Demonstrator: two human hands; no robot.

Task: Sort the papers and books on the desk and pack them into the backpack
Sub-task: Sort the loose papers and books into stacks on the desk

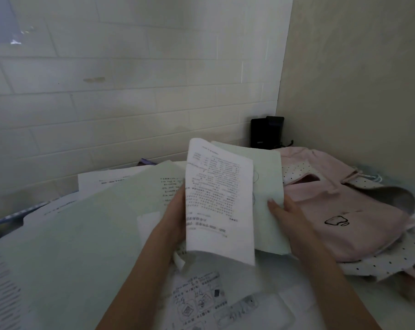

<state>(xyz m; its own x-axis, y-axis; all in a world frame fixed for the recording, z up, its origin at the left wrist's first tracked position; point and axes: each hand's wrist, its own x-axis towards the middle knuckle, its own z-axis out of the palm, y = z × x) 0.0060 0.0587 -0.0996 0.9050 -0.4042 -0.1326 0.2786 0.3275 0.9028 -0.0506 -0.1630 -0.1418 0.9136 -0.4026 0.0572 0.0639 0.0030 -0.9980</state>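
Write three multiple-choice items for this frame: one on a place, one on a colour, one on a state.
1. Where does the backpack lie relative to the printed sheet?
A. to its right
B. to its left
C. underneath it

2. What colour is the backpack?
A. blue
B. pink
C. black

3. What is the left hand doing?
A. hanging idle
B. pressing flat on the desk
C. holding the printed sheet

Answers: 1 A, the backpack fills the frame's right side; 2 B, its fabric is pale pink; 3 C, the hand grips the sheet's left edge while the right hand touches the greenish paper behind.
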